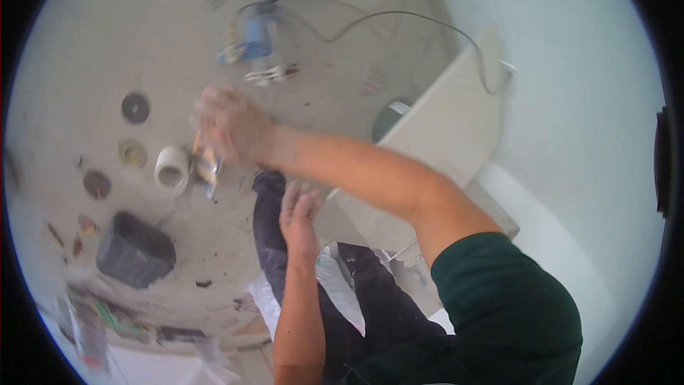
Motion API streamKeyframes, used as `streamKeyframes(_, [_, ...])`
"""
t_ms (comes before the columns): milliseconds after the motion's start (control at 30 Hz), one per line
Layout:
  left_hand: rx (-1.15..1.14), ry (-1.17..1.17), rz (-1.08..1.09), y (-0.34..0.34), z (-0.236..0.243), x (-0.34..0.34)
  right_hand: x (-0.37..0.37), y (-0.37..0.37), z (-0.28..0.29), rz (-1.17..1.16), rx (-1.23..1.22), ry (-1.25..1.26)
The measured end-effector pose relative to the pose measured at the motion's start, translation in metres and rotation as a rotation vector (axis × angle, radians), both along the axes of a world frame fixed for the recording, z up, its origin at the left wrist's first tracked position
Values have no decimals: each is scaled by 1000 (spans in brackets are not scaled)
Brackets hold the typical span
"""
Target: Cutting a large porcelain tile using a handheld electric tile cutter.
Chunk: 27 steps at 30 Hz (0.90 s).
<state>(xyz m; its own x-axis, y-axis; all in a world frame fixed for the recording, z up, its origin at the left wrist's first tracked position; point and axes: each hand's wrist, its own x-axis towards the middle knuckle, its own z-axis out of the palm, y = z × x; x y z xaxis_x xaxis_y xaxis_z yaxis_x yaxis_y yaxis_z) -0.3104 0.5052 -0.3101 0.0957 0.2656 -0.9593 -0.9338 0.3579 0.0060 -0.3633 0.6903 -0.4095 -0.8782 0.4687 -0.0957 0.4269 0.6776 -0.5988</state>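
Note:
My right hand [231, 127] reaches across to the left, over the floor. Motion blurs its fingers, so I cannot make out whether they hold anything. Just below it is an orange and grey item [206, 165], partly covered by the hand and too blurred to name. Beside that stands a roll of pale tape [172, 170]. My left hand [300, 215] is by my lower leg, its dusty fingers loosely bent and a little apart, with nothing visible in them. At the right, a large pale board or tile [445, 125] leans at a slant, behind my right forearm.
Two dark discs [135, 108] and a yellowish roll [132, 152] lie on the dusty floor at left. Nearer is a dark grey container [136, 250]. A blue item [255, 34] and a black cable [385, 14] lie farther off. A white wall [570, 100] bounds the right.

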Motion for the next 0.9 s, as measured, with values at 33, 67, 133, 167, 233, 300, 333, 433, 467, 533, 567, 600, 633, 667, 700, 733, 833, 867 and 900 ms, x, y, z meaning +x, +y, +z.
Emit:
streamKeyframes(33, [55,56,-46,-3,0,-2,15,-2,33,-133,-27,68])
streamKeyframes(67, [86,39,-74,-4,3,-1,38,-1,65,-264,-53,140])
streamKeyframes(133, [84,206,-264,-2,13,8,115,7,112,-430,4,16])
streamKeyframes(167, [115,200,-291,-7,18,7,154,10,124,-574,42,-28])
streamKeyframes(233, [124,372,-460,-17,21,13,236,20,141,-896,101,-147])
streamKeyframes(300, [191,475,-591,-23,23,30,337,37,137,-1208,161,-314])
streamKeyframes(333, [225,589,-710,-29,23,30,369,53,139,-1392,146,-460])
streamKeyframes(433, [330,693,-975,-31,18,40,454,108,134,-1539,294,-656])
streamKeyframes(467, [341,703,-981,-28,13,43,477,130,136,-1476,295,-737])
streamKeyframes(533, [338,708,-1028,-29,10,42,500,155,135,-1425,271,-809])
streamKeyframes(567, [342,719,-1039,-26,9,41,506,167,136,-1435,224,-867])
streamKeyframes(600, [345,740,-1085,-23,8,41,511,175,138,-1442,177,-926])
streamKeyframes(633, [347,759,-1135,-21,7,38,515,175,138,-1456,168,-921])
streamKeyframes(667, [402,797,-1126,-17,5,38,518,175,137,-1376,167,-890])
streamKeyframes(700, [407,802,-1138,-14,4,39,521,174,137,-1296,168,-858])
streamKeyframes(733, [413,765,-1158,-3,9,44,528,172,140,-1306,167,-857])
streamKeyframes(833, [430,731,-1185,14,16,56,546,165,149,-1098,162,-852])
streamKeyframes(867, [437,733,-1186,17,16,59,550,165,151,-1065,164,-819])
streamKeyframes(900, [436,738,-1193,16,15,59,553,164,152,-1030,164,-786])
